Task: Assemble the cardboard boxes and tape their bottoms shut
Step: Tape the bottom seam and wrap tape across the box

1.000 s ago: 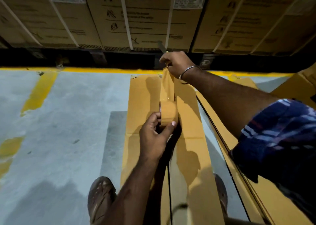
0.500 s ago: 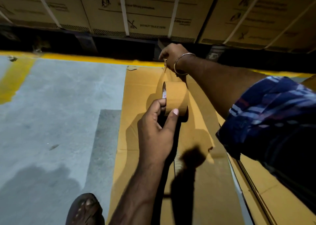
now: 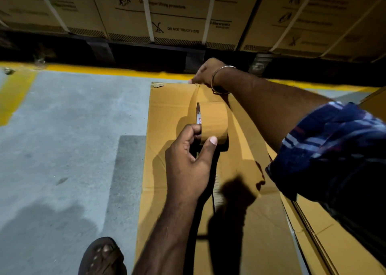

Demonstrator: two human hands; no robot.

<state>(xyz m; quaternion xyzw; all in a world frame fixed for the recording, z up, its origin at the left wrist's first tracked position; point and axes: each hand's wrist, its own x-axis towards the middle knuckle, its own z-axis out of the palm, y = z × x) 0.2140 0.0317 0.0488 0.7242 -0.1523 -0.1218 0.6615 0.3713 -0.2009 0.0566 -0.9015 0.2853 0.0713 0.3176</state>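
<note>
Sandal [image 3: 102, 258] down at the bottom edge, on the floor [image 3: 62, 139]. Left hand [image 3: 188, 159] grips the tape roll [image 3: 213, 124] over the cardboard box [image 3: 167, 111] lying on the floor; the core's lettering is too small to read. Right hand [image 3: 205, 72] pinches the tape's end at the far edge. Strapped cartons [image 3: 177, 13] behind say "DO NOT TRUCK HERE".

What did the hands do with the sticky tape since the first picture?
The left hand drew the tape roll up off the cardboard box and back toward the person, so the pulled-out strip of tape now hangs in the air. The right hand went on pinching the strip's end at the box's far edge. Nothing was let go, and the box lay where it was.
</note>
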